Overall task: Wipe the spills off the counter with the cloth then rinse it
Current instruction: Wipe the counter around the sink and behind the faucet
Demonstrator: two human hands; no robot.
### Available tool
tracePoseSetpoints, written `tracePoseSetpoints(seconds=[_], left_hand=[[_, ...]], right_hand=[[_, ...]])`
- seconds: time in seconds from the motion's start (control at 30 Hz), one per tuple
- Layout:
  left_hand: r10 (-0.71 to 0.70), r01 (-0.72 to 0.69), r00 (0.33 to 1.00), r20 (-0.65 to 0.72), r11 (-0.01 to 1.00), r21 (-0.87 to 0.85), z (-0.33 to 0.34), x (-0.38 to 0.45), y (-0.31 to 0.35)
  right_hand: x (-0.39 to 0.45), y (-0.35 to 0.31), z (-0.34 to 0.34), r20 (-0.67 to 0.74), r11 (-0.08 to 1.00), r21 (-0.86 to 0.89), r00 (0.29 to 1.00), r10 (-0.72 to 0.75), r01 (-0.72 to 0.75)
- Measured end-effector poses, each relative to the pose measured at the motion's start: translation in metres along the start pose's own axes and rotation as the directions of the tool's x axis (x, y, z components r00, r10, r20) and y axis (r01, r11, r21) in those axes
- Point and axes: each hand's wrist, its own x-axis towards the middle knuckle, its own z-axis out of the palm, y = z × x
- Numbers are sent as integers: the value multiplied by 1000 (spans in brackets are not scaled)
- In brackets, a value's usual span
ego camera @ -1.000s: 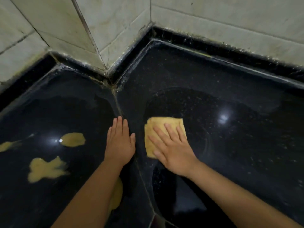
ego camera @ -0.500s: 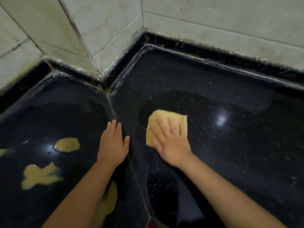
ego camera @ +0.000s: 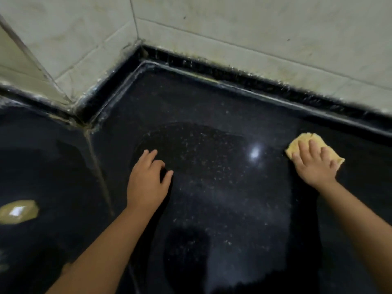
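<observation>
Black stone surface [ego camera: 212, 209], mid-wipe: the right hand [ego camera: 314, 166] presses the cloth [ego camera: 305, 143] flat near its back edge. The left hand [ego camera: 146, 183] rests open, and the yellow spill [ego camera: 19, 211] at the left edge likely comes next.

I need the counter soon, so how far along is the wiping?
Done: no spill shows on the dark slab between the hands. In hand: the right hand presses the yellow cloth flat near the back edge, while the left hand rests on the slab. Left: a yellow spill remains at the far left, and no rinsing is under way.
</observation>
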Motion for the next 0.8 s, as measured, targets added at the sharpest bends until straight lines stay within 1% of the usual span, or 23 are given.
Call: tracePoseSetpoints(seconds=[0.03,0.07,0.1,0.17,0.2,0.27,0.33,0.37,0.4,0.43,0.47,0.5,0.53,0.57,0.6,0.63,0.67,0.73,0.8], left_hand=[[-3,0,999,44,999,47,4,5,3],[-21,12,996,84,993,114,7,11,5],[-45,25,993,110,983,181,10,16,4],[-95,56,986,137,964,260,12,22,2],[-113,69,982,150,959,274,13,22,0],[-133,87,979,151,956,279,14,22,0],[-137,89,979,148,952,291,15,22,0],[-140,89,978,152,949,302,16,21,0],[-142,91,978,150,948,306,16,21,0],[-140,91,979,148,950,299,16,21,0],[-135,89,981,142,953,288,16,21,-1],[-132,90,982,137,956,279,16,21,0],[-131,91,982,133,958,273,17,21,-1],[-130,92,983,129,959,269,16,21,-1],[-129,91,983,128,959,267,17,22,-1],[-128,90,983,128,960,267,17,21,-1],[-128,91,984,122,959,267,18,22,-2],[-123,87,985,120,959,268,19,21,-2],[-125,90,985,118,959,269,20,20,-2]], right_hand=[[17,-21,-4,24,999,9,999,38,-38],[29,-45,-5,49,999,15,998,32,-33],[37,-70,-4,70,1000,21,997,-14,12],[33,-122,7,108,981,2,975,-193,194],[20,-143,14,113,952,-25,947,-301,305],[-14,-163,30,118,849,-53,848,-517,526],[-44,-139,41,117,694,-67,696,-708,717],[-54,-113,44,119,629,-122,640,-759,768],[-58,-84,42,128,618,-181,642,-756,765],[-55,-53,39,103,658,-225,689,-717,718],[-47,-23,32,88,717,-250,753,-652,651],[-35,4,22,82,800,-239,832,-548,551],[-20,23,9,102,893,-190,912,-397,409],[-3,34,0,80,963,-118,969,-235,243],[15,35,-8,58,994,-48,994,-95,98],[31,27,-15,31,1000,-5,999,-9,9],[47,10,-19,21,999,20,999,31,-31],[68,-40,-17,36,999,19,999,32,-32],[77,-101,-8,61,997,-1,995,-77,77]])
